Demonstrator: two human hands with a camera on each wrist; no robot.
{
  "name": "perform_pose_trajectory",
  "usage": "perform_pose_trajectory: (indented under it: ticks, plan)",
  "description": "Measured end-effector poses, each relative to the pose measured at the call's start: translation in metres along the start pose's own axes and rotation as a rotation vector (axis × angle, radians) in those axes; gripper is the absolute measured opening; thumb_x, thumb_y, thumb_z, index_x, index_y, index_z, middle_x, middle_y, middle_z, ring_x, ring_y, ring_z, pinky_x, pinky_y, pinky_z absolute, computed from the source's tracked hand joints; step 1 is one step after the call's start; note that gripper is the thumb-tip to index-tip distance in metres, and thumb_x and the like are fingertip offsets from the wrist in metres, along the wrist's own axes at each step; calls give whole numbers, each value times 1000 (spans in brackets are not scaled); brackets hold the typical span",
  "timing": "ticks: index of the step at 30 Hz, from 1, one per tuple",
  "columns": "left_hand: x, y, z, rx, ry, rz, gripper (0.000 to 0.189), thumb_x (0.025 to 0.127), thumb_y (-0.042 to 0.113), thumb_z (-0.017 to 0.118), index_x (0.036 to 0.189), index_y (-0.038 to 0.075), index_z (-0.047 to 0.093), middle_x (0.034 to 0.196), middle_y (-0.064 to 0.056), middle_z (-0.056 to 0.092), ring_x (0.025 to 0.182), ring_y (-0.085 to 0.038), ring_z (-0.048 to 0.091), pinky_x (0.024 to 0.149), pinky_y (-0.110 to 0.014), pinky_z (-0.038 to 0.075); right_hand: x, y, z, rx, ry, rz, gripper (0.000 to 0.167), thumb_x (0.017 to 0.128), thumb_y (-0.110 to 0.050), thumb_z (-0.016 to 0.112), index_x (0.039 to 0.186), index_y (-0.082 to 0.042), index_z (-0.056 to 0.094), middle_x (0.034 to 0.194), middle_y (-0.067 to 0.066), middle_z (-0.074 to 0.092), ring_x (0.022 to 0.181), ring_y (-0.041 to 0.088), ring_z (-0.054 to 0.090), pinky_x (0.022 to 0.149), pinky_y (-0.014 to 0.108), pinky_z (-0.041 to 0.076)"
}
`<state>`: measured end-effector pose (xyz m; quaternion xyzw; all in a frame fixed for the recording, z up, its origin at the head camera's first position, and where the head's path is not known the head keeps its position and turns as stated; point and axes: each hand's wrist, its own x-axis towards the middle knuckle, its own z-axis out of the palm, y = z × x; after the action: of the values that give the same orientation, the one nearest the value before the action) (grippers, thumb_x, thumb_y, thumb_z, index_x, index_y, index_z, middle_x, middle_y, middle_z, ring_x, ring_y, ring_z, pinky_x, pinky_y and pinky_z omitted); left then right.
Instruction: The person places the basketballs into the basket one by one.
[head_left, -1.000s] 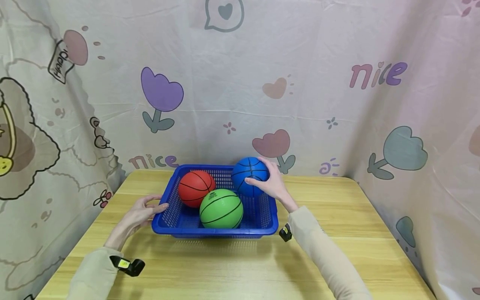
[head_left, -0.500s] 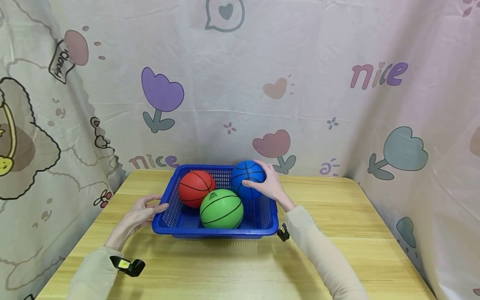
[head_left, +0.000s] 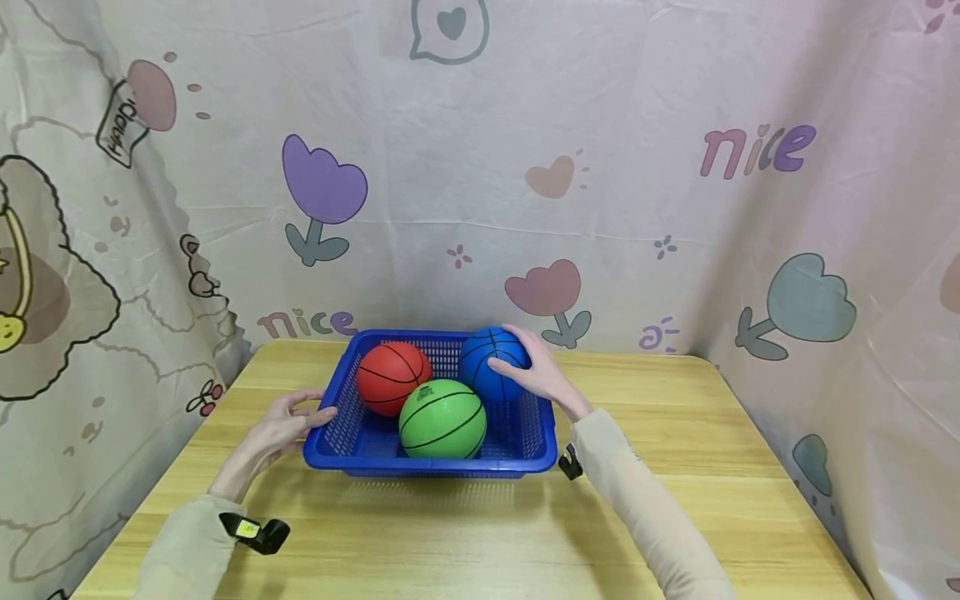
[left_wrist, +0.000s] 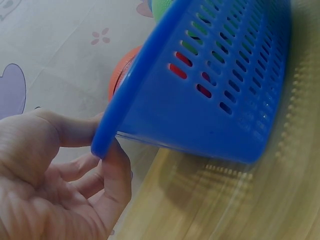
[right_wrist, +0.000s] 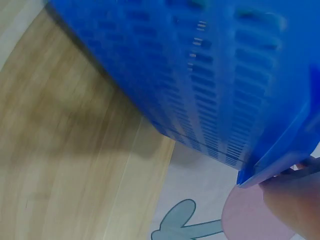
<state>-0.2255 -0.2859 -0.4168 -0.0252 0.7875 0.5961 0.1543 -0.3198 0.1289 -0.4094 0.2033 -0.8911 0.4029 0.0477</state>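
Observation:
A blue plastic basket point(head_left: 431, 463) with slotted walls stands on the table, holding three small basketballs. The red basketball point(head_left: 390, 379) lies at the back left, the green basketball point(head_left: 442, 419) at the front middle, and the blue basketball point(head_left: 487, 360) at the back right. My left hand point(head_left: 281, 425) pinches the basket's left rim; in the left wrist view the thumb lies over the rim point(left_wrist: 135, 82) and fingers curl beneath it. My right hand point(head_left: 542, 371) grips the blue basketball from its right side. The right wrist view shows mostly the basket's outer wall point(right_wrist: 200, 90), hiding the ball.
The light wooden table point(head_left: 637, 433) extends in front of the basket and to both sides. A printed cloth point(head_left: 450, 167) hangs behind the table, close to the basket's back edge, and along both sides.
The right hand has moved the blue basketball slightly down and to the left, lower into the basket. The left hand, basket, red ball and green ball look almost unchanged.

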Motion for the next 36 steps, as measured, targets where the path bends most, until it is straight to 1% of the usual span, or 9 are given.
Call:
perform_pose_trajectory:
  ticks: [2,5,11,15,24,30,33,36]
  plan:
    - [0,0,0,2,2,0,77,101,23,61,155,-9,17,121,-19,67,90,-14,73,78,-36,62,0,1,-1,-11,-9,-3,72,92,-44,70,155,-25,39,160,7,40,150,30,35,120,57,32]
    - [-1,0,1,-10,3,1,77,101,22,62,155,-9,16,122,-20,66,90,-14,72,78,-36,62,0,0,-2,-12,-20,-2,73,92,-45,70,155,-23,39,160,7,40,150,30,35,121,56,31]
    - [0,1,1,-24,-1,4,77,101,22,61,155,-9,16,117,-14,68,89,-13,73,78,-35,62,0,0,-2,-5,-33,0,76,91,-44,71,156,-22,38,164,9,30,154,32,25,121,61,28]
    - [0,1,1,-18,-3,1,77,101,23,61,155,-9,16,116,-12,69,90,-13,73,78,-36,62,1,2,-1,-2,-28,-13,76,91,-41,72,156,-19,39,162,11,31,152,35,25,119,63,29]
    - [0,-1,-1,-12,-4,4,77,102,23,59,156,-9,14,125,-23,64,90,-13,72,78,-35,62,0,5,1,-39,-48,1,79,91,-44,72,156,-14,38,160,14,36,150,36,31,119,61,30]
    - [0,-2,-1,-3,-1,3,77,103,24,59,156,-9,14,129,-29,60,90,-13,72,79,-35,62,0,6,2,-77,-49,12,78,91,-47,71,154,-14,41,159,13,38,149,35,34,119,59,32]
    - [1,-2,-1,-3,0,2,76,103,24,59,155,-9,15,130,-30,59,90,-13,72,79,-36,62,-1,8,3,-86,-55,25,78,91,-48,70,154,-14,41,159,12,38,149,36,34,119,61,32]
    - [1,-1,0,-7,-3,5,76,103,23,59,155,-9,15,129,-28,61,90,-13,72,79,-35,62,-1,9,3,-89,-59,33,78,90,-49,70,154,-15,42,159,13,38,148,37,35,118,62,33]
